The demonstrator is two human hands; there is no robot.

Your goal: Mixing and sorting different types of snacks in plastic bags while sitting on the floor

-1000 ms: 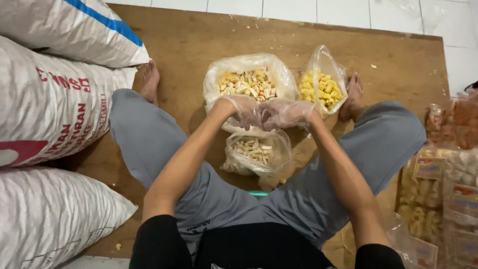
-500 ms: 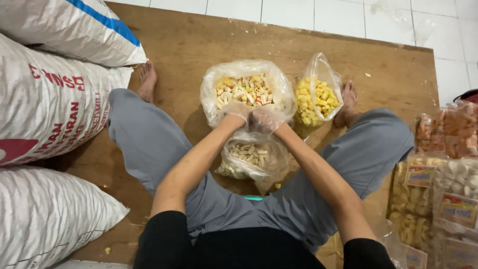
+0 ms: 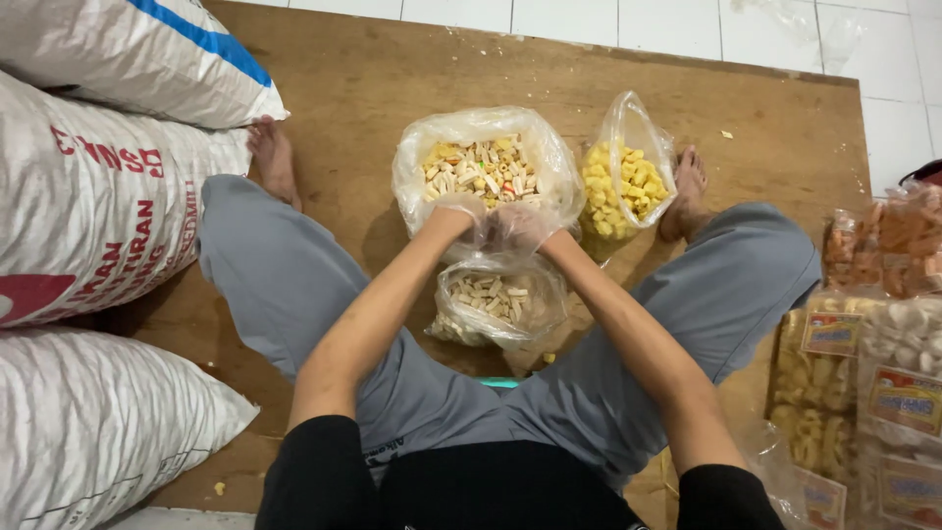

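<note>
Head view. Compared with half a second ago, both hands sit much as before at the mouth of the small bag; the view has shifted only slightly, and the arms look a little more drawn together.

The left hand [image 3: 453, 214] and right hand [image 3: 520, 228], each in a thin clear plastic glove, are closed side by side on the gathered top of a small clear plastic bag of pale stick-shaped snacks [image 3: 498, 304]. That bag rests on the brown wooden board [image 3: 785, 128] between the person's grey-trousered legs.

Just beyond the hands stands a larger open clear bag of mixed yellow and beige snacks [image 3: 483, 169]; touching its right side is a narrower clear bag of yellow puffs [image 3: 628, 185], near the right foot.

Left edge: three big white woven sacks [image 3: 98, 206], the top one with a blue stripe, the middle one with red lettering. Right edge: stacked clear packets of snacks with red-and-yellow rectangular labels [image 3: 873, 393].
</note>
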